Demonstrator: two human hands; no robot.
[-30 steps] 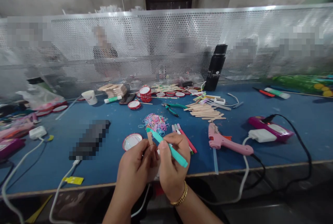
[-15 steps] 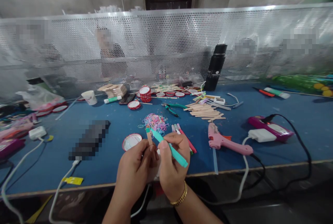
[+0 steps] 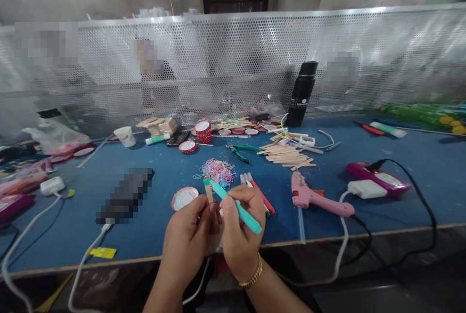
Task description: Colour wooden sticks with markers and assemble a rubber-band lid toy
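Observation:
My left hand (image 3: 191,230) pinches a wooden craft stick (image 3: 208,194) whose top end is coloured green. Between the thumb and fingers of my right hand (image 3: 240,228) is a turquoise marker pen (image 3: 244,216), its tip at the stick's green end. Just beyond lies a heap of small coloured rubber bands (image 3: 217,172). To the left of it sits a round red-rimmed lid (image 3: 185,198). More felt-tip pens (image 3: 262,195) lie partly behind my right hand.
A pink glue gun (image 3: 309,197) and a magenta power strip (image 3: 378,179) are on the right. Craft sticks (image 3: 287,154), green-handled pliers (image 3: 240,152) and a black bottle (image 3: 302,94) stand or lie further back. A phone (image 3: 125,195) with a white cable is on the left.
The turquoise marker has shifted very slightly left, its tip now against the stick's green end. My left hand and the stick stay almost in place.

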